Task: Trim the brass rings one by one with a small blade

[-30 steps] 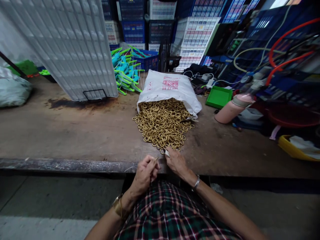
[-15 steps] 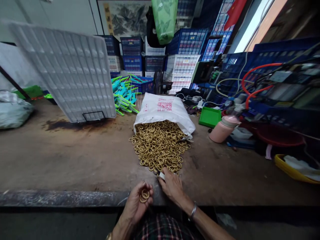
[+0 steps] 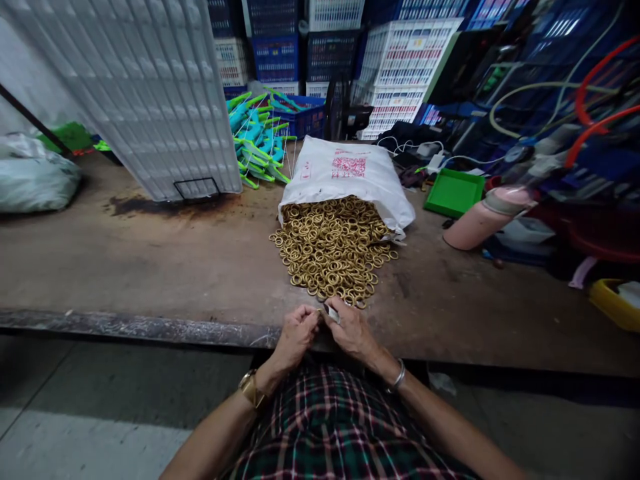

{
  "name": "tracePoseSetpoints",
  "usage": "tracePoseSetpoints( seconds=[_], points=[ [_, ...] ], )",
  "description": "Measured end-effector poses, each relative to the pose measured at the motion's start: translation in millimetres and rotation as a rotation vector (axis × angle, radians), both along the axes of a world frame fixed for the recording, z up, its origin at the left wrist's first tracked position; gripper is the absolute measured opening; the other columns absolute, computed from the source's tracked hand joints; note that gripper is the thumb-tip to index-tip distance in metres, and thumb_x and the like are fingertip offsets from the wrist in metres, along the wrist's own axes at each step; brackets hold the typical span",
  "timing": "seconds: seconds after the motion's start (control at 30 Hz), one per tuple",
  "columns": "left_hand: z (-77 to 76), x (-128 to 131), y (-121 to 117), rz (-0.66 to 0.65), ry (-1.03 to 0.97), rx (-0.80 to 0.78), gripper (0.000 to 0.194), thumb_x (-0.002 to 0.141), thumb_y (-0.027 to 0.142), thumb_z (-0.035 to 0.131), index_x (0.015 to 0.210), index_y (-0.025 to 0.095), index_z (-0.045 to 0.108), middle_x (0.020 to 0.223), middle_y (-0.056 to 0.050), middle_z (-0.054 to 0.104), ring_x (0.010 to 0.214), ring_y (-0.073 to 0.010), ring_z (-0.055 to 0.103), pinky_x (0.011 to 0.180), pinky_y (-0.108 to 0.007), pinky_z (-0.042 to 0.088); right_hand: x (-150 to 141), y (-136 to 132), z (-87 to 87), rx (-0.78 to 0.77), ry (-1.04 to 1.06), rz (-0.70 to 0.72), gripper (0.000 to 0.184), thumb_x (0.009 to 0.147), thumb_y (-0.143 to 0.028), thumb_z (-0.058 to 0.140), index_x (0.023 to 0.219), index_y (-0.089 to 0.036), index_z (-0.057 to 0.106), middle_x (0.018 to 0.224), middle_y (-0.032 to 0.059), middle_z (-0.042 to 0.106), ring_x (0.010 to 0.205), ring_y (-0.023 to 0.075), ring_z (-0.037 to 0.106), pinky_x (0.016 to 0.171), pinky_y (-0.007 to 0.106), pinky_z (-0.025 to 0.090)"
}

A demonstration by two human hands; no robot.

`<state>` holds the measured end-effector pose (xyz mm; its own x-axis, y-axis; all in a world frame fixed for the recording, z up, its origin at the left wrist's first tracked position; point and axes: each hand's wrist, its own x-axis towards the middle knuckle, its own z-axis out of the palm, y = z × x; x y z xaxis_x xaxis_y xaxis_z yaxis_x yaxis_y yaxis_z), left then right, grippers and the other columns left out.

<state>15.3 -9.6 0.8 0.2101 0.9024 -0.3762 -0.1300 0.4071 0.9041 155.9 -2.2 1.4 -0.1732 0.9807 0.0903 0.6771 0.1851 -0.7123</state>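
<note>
A fine pinch near the table (image 3: 190, 267) edge.
My left hand (image 3: 295, 337) pinches a brass-coloured ring (image 3: 319, 311); my right hand (image 3: 354, 331) is closed on a small pale object (image 3: 333, 314). A weak pinch could drop the ring off the edge. Just beyond, a knuckle might scatter the heap of rings (image 3: 333, 250), which spills loosely from the open white bag (image 3: 320, 177).

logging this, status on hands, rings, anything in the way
Left hand pinching what looks like one ring; right hand gripping a small white item. Ring pile just ahead. White sack covers the pile's back.
</note>
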Motion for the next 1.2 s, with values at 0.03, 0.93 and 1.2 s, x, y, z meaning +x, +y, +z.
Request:
tracePoseSetpoints(
  seconds=[0.03, 0.93, 1.2],
  points=[
    [0.8, 0, 0, 0.007, 0.026, 0.026, 0.036, 0.071, 0.05, 0.058, 0.075, 0.015, 0.052, 0.052, 0.007, 0.043, 0.04, -0.0038, 0.03, 0.039, -0.017, 0.023, -1, 0, 2.5, -0.022, 0.052, -0.009, 0.012, 0.08, -0.027, 0.043, 0.076, -0.019, 0.051, 0.065, -0.0013, 0.051, 0.059, 0.0117, 0.044, 0.057, 0.022, 0.032],
    [-2.1, -2, -7, -0.011, -0.177, -0.015, 0.035, 0.075, 0.05, 0.055, 0.071, 0.016, 0.048, 0.052, 0.007, 0.042, 0.038, -0.003, 0.028, 0.037, -0.017, 0.019, -5, 7, 0.6, -0.256, 0.373, -0.046, 0.024, 0.081, -0.032, 0.039, 0.066, -0.018, 0.051, 0.056, -0.003, 0.05, 0.054, 0.0104, 0.044, 0.055, 0.023, 0.034],
    [-5.6, -3, -7, 0.028, -0.1, 0.055, 0.035, 0.075, 0.051, 0.055, 0.075, 0.017, 0.048, 0.058, 0.006, 0.046, 0.041, -0.0033, 0.03, 0.039, -0.017, 0.02, -5, -1, -8.5, -0.111, -0.037, 0.123, 0.015, 0.073, -0.012, 0.039, 0.07, -0.019, 0.051, 0.061, -0.0009, 0.051, 0.056, 0.0115, 0.042, 0.055, 0.022, 0.029]
  ],
)
